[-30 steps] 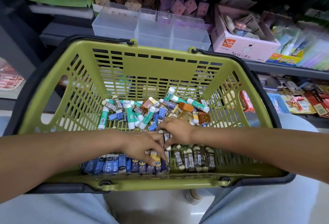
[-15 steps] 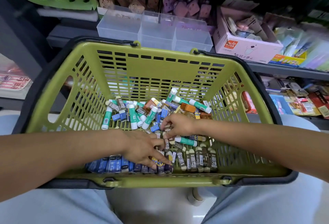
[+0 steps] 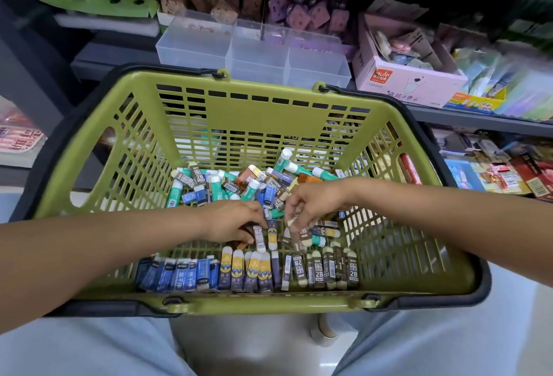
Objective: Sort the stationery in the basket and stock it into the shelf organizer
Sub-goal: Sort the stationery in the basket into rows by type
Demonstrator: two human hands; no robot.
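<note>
Both hands have lifted off the sorted eraser row [image 3: 248, 271]. Now my left hand [image 3: 232, 223] pinches two erasers [image 3: 265, 236] just above it, and my right hand [image 3: 311, 206] pinches a brown eraser [image 3: 300, 236] beside them, inside the green basket [image 3: 260, 118].

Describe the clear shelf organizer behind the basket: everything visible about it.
The shelf organizer is a clear, frosted plastic box, split by thin walls into three open-topped compartments side by side. It stands upright on the grey shelf, just beyond the green basket, left of a pink cardboard box. Its compartments look empty. Neither hand touches it.
</note>
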